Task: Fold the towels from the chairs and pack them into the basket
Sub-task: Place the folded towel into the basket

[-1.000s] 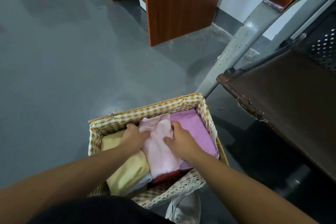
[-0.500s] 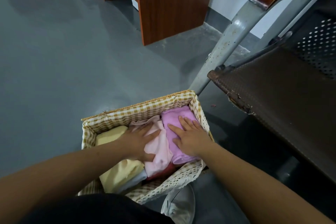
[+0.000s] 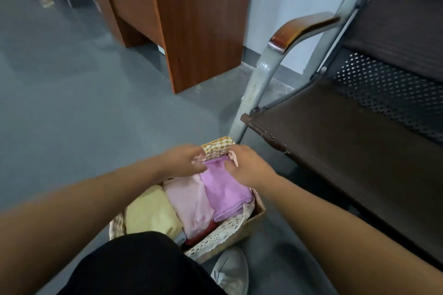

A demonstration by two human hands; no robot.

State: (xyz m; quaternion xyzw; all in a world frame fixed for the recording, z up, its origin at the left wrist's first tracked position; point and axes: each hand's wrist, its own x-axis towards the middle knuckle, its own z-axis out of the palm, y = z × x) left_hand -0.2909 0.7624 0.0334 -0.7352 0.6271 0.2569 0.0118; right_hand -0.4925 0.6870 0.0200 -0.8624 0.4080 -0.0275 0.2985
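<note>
A wicker basket [image 3: 242, 230] with a checked cloth liner stands on the floor in front of me. Folded towels lie side by side in it: a yellow towel [image 3: 151, 215] on the left, a pale pink towel [image 3: 189, 201] in the middle and a purple towel [image 3: 225, 194] on the right. A dark red one shows underneath. My left hand [image 3: 182, 160] grips the basket's far rim, fingers curled over the liner. At the same rim, further right, my right hand [image 3: 249, 167] grips too, its thumb touching the purple towel.
A dark bench chair [image 3: 347, 141] with a grey metal frame and wooden armrest [image 3: 302, 29] stands close on the right. A wooden desk [image 3: 191, 26] is behind the basket. My knee and shoe [image 3: 230, 270] are just below the basket. Grey floor lies to the left.
Both hands left the tops of the pink and purple towels and moved forward to the basket's far rim. The camera tilted up, showing more of the chair.
</note>
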